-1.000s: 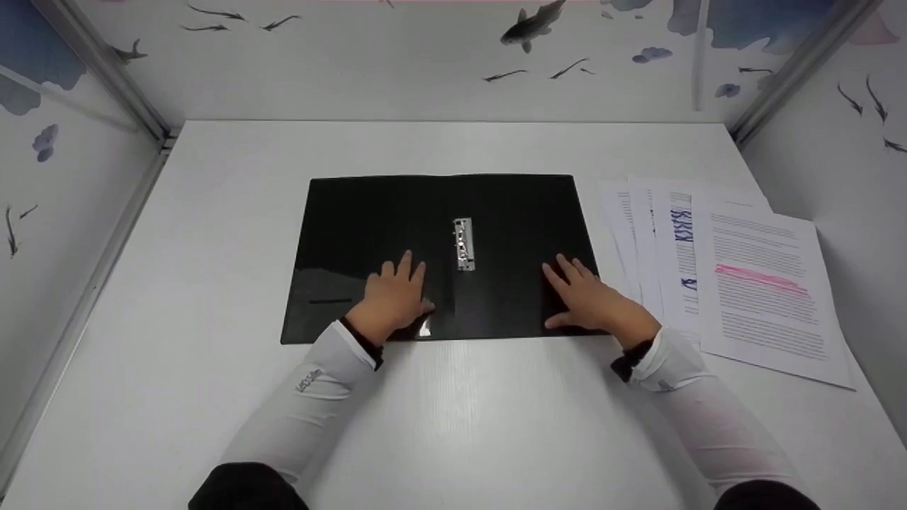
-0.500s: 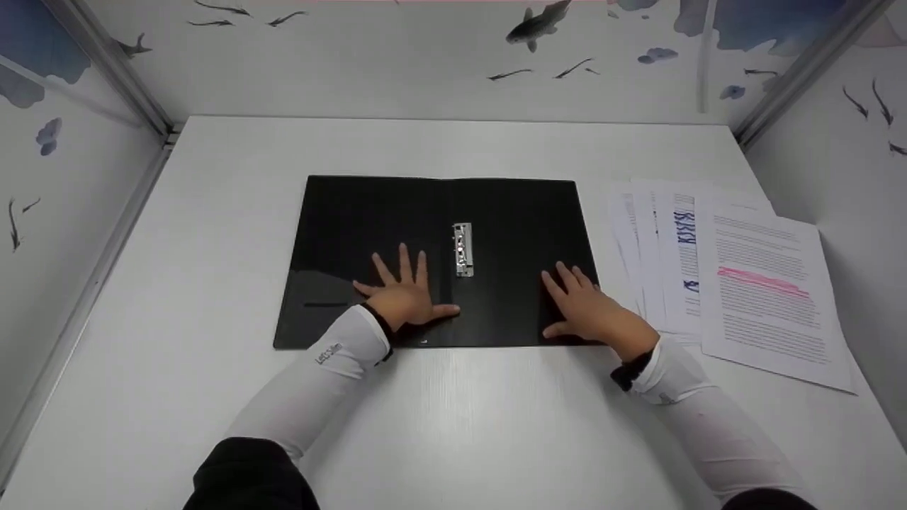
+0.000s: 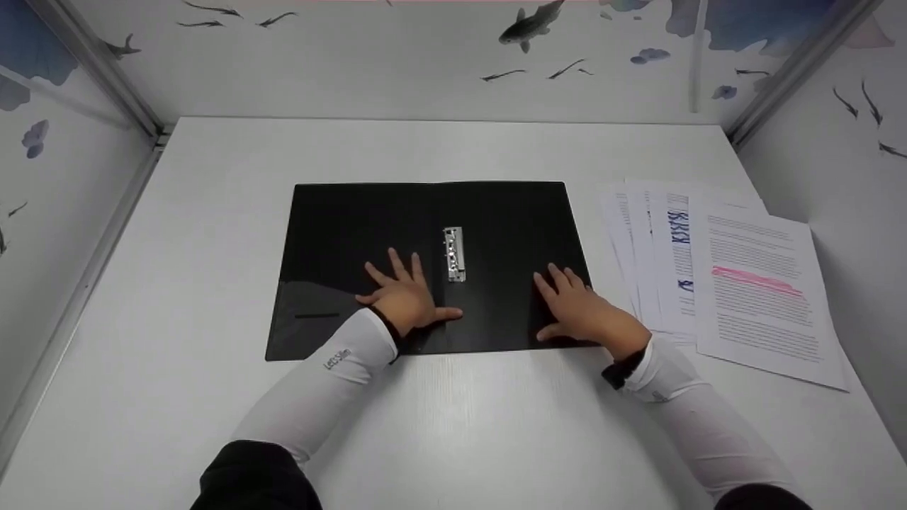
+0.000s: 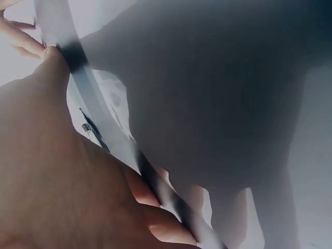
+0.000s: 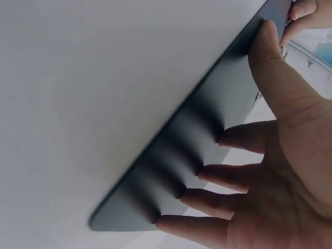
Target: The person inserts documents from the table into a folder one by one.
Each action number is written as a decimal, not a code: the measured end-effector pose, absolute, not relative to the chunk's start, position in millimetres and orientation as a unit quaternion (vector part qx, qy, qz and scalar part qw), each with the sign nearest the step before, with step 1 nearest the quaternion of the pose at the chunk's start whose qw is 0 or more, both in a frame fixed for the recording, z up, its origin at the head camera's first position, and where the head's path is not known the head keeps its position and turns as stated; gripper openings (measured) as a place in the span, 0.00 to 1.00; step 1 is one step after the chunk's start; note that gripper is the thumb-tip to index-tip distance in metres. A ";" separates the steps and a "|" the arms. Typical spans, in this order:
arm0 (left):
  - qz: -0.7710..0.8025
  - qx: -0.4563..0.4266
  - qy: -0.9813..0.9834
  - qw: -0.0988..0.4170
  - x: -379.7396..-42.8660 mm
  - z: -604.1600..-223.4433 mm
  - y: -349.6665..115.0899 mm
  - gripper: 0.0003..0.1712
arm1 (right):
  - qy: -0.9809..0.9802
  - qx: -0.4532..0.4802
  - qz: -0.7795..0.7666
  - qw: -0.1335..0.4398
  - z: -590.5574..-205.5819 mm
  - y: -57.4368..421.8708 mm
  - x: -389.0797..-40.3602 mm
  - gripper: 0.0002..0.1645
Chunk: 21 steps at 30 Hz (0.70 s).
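A black folder (image 3: 510, 227) lies spread open on the white table, a silver metal clip mechanism (image 3: 454, 255) near its spine. My left hand (image 3: 404, 301) rests with fingers splayed on the lower part of its left cover, thumb reaching across the spine below the clip. On the lower right of the other cover, my right hand (image 3: 577, 308) lies with its fingers spread. In the right wrist view, straight fingertips touch the folder (image 5: 124, 207) near its edge. A clear pocket (image 3: 312, 333) covers the folder's lower left corner. Neither hand grips anything.
To the right, several printed sheets (image 3: 765, 319) lie fanned and overlapping, the top one marked with a pink highlighter stroke. Pale panels (image 3: 354, 64) with painted fish enclose the table (image 3: 453, 425) at the back and both sides.
The folder has slid slightly toward me. My left hand has spread its fingers wider, its thumb now reaching over the spine. My right hand stays on the right cover; the sheets have not moved.
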State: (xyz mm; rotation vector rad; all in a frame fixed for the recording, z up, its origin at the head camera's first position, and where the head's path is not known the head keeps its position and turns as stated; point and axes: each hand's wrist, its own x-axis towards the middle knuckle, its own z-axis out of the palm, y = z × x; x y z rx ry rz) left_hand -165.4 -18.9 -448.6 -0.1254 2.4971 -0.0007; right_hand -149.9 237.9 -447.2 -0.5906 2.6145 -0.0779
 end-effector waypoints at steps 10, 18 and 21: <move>0.011 -0.056 0.944 0.324 -167.0 -447.3 -19.3 0.73 | 0.940 -0.213 -0.045 0.264 -406.9 215.4 -181.8 0.47; 0.010 -0.055 0.937 0.344 -167.7 -443.2 -18.3 0.73 | 0.945 -0.252 -0.053 0.201 -387.7 152.8 -202.0 0.53; 0.012 -0.055 0.938 0.343 -168.1 -442.6 -17.8 0.73 | 0.951 -0.233 -0.055 0.198 -399.2 136.8 -213.1 0.54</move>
